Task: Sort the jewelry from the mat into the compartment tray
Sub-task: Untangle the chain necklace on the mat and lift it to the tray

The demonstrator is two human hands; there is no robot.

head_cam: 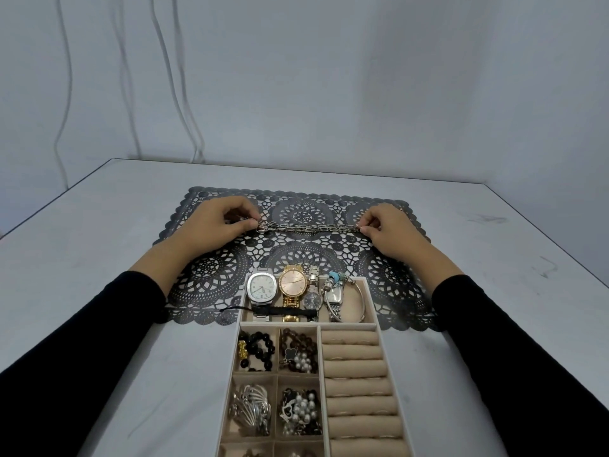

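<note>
Head view shows the tabletop [99,258] with the dark lace mat [296,255] spread under and between both hands, and the compartment tray [379,311] nearer the person than the hands, its far end overlapping the mat's near edge. Judging by the load, most of the sorting looks done: the long compartment closest to the hands holds several watches [262,286] and bangles, and the small squares behind it, toward the person, hold dark bead bracelets [260,351], pearl pieces and silver items. The ring rolls [354,371], below the right hand's side of the tray, carry little that I can make out. Apart from what the hands hold, the visible mat looks bare. That last piece, a silver link chain [309,227], is stretched straight between the two hands, at or just above the mat. The left hand [227,219] pinches its clasp end with curled fingers; the right hand [385,225] pinches the other end likewise. Placing this chain seems to be what remains.
</note>
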